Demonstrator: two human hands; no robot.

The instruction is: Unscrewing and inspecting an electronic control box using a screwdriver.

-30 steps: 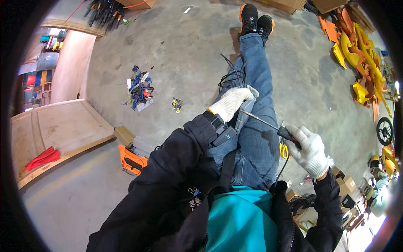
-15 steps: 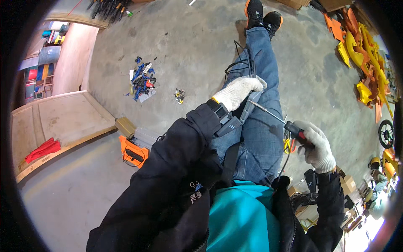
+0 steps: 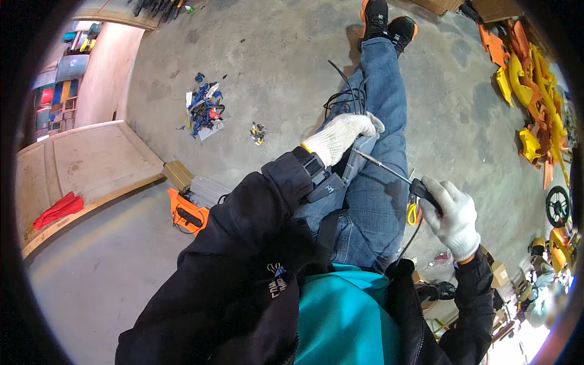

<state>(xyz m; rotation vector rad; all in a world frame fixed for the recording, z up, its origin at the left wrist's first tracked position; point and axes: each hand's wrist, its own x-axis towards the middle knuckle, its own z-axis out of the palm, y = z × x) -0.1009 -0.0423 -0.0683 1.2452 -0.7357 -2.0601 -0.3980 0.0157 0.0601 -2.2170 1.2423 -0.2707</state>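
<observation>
My left hand point(image 3: 340, 137), in a white knit glove, is closed round a grey plastic casing point(image 3: 364, 149) resting over my legs. Black cables point(image 3: 348, 99) run from the far end of that casing across my jeans. My right hand point(image 3: 453, 220), gloved too, grips the dark handle of a screwdriver point(image 3: 392, 171). Its shaft slants up to the left, and the tip is at the casing's near side; whether it touches a screw I cannot tell. Beside my thigh lies a yellow-handled tool point(image 3: 412, 213), partly hidden by the leg.
On the concrete floor lie a heap of blue, red and white scraps point(image 3: 207, 112) and a small pile of bits point(image 3: 258, 132). An orange casing point(image 3: 187, 213) sits at left near a wooden board point(image 3: 91, 152) bearing a red cloth point(image 3: 59, 211). Yellow and orange plastic parts point(image 3: 526, 85) are heaped at right.
My right hand has turned round the screwdriver handle, its fingers now more upright and its back showing. The screwdriver tip stays by the casing. My left hand keeps its hold.
</observation>
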